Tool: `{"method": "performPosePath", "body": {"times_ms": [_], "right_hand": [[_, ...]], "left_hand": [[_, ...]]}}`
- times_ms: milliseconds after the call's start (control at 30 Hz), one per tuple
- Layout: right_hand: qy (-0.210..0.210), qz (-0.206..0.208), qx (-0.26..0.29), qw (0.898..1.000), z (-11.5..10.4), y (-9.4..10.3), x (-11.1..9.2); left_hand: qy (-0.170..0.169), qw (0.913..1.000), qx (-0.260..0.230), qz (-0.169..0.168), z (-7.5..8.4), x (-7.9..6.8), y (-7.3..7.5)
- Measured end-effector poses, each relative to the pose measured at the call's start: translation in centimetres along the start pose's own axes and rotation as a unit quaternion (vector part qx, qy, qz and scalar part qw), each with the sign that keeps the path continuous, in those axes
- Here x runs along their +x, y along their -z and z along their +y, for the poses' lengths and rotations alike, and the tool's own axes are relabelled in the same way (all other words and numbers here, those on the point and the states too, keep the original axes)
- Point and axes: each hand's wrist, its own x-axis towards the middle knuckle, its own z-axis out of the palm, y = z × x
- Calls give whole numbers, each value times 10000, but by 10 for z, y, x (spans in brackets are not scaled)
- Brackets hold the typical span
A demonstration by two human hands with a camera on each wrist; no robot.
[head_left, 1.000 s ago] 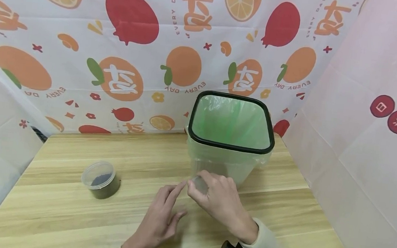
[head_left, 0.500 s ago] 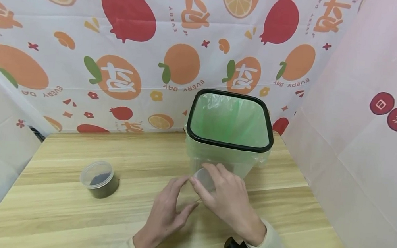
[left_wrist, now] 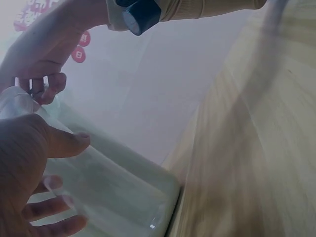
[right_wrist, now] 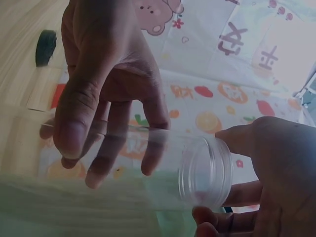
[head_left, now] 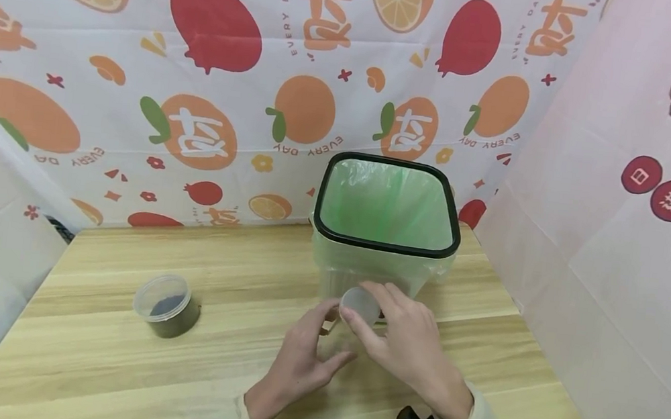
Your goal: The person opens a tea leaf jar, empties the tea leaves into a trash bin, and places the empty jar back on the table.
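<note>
A clear, see-through plastic jar [right_wrist: 123, 148] with a pale round lid [head_left: 361, 304] is held in front of the bin; its body is hard to make out in the head view. My right hand [head_left: 411, 338] grips the lid end between thumb and fingers. My left hand [head_left: 299, 358] is round the body: in the right wrist view its thumb [right_wrist: 71, 136] is on the near side and its fingers show through the plastic. In the left wrist view the jar also lies between thumb and fingers.
A bin [head_left: 383, 248] with a black rim and a pale green liner stands at the back right. On the left of the wooden table [head_left: 85, 347] sits a clear tub [head_left: 176, 319] with dark contents. Patterned cloth walls [head_left: 235, 58] enclose the back and sides.
Both hands have moved slightly to the right with the jar. More of the lid now shows, and the left hand's fingers, straighter earlier, have come round the body.
</note>
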Motion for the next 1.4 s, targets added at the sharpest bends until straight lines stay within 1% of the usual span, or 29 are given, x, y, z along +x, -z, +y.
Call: {"method": "performPosePath", "body": {"times_ms": [133,267,400,533,600,733,933,1000,1067,1133,1200,1233,1333,1400], "right_hand": [[-81,-97,43,9999,7,4,-4],[-174,-218,140,9995,13,6,-8],[-269,-266,278,9989,17,7,-10],[-344,-311,325,9984,19,8,-12],[-346,-320,337,9983,20,8,-12],[-365,-347,357,9981,21,9,-14],[-458,-416,240,9978,22,12,-18],[-480,-399,80,9980,21,11,-20],[-469,-352,-96,9982,21,9,-21],[-400,-251,-239,9986,20,6,-23],[-233,-109,-244,9994,20,4,-23],[-97,-45,-208,9997,21,2,-23],[344,109,-60,9993,22,0,-23],[612,105,39,9981,24,1,-23]], "left_hand": [[74,9994,-222,-269,1,2,-7],[193,9979,-447,-428,1,2,-14],[239,9967,-601,-484,0,2,-21],[317,9956,-684,-549,1,1,-24],[382,9948,-732,-603,1,1,-25],[409,9940,-789,-636,1,0,-29],[322,9948,-730,-628,2,-1,-32],[216,9963,-579,-591,2,-1,-33],[-1,9981,-375,-483,2,-1,-35],[-232,9989,-205,-347,1,-1,-36],[-395,9986,-222,-256,0,0,-37],[-410,9984,-303,-258,0,-1,-37],[-258,9963,-705,-414,-1,-1,-35],[-163,9942,-915,-538,-2,-1,-31]]}}
